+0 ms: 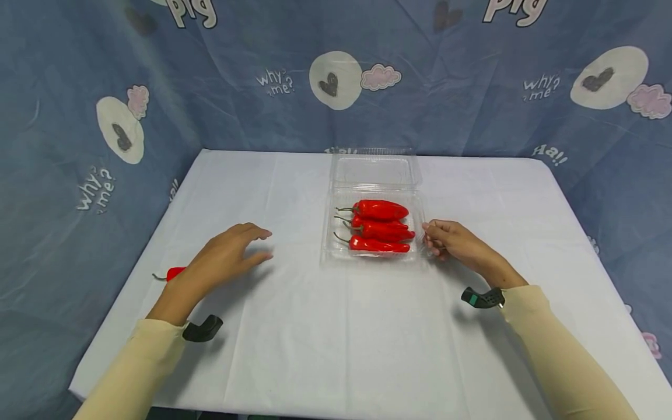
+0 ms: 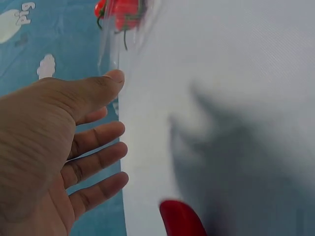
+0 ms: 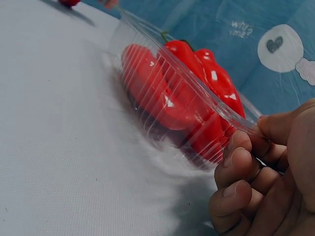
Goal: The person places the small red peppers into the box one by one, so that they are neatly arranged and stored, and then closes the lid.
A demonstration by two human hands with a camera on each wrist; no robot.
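A clear plastic clamshell box lies with its lid folded back towards the rear wall. Several red chili peppers with green stems lie side by side in it. My right hand pinches the box's right rim between thumb and fingers; the right wrist view shows the rim held there. Left of the box, my left hand is over the table with fingers spread apart and nothing between them. Another red pepper lies on the table, partly hidden behind the left wrist.
A white cloth covers the table. Blue printed fabric hangs behind and along both sides, close to the table's edges. The open lid reaches near the back edge. Dark bands sit on both wrists.
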